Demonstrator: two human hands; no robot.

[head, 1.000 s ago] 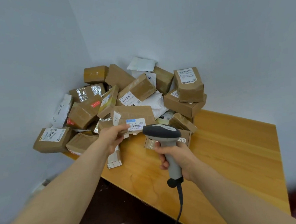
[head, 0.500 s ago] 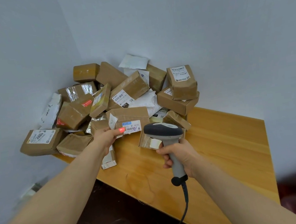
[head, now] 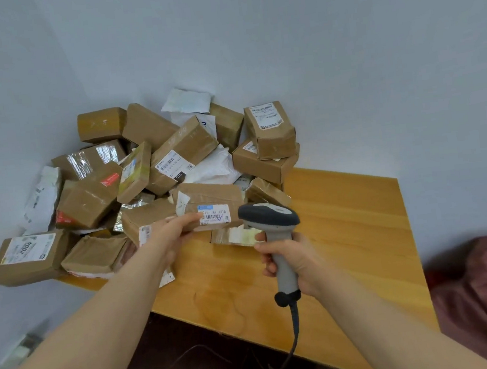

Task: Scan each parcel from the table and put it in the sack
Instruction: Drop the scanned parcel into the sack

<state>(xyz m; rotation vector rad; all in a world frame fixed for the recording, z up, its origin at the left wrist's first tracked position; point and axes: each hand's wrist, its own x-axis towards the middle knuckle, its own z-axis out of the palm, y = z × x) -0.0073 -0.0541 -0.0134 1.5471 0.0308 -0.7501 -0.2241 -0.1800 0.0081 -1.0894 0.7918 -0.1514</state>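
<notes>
Brown parcel (head: 211, 199) left, grey scanner (head: 269, 215) right

Counts, far-left pile: brown parcel (head: 185, 143) ~15 (some half hidden), white poly bag (head: 213, 169) 4, silver foil packet (head: 127, 210) 1. Elsewhere: scanner (head: 269, 215) 1, wooden table (head: 348, 221) 1, red sack (head: 482, 294) 1, near right.

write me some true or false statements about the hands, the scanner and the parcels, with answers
1. The right hand grips the scanner by its handle. True.
2. The left hand holds a white mailer bag. False: it holds a brown parcel with a blue-and-white label.
3. The scanner is cordless. False: a cable hangs from its handle.
4. The parcel pile sits on the table against the wall corner. True.
</notes>
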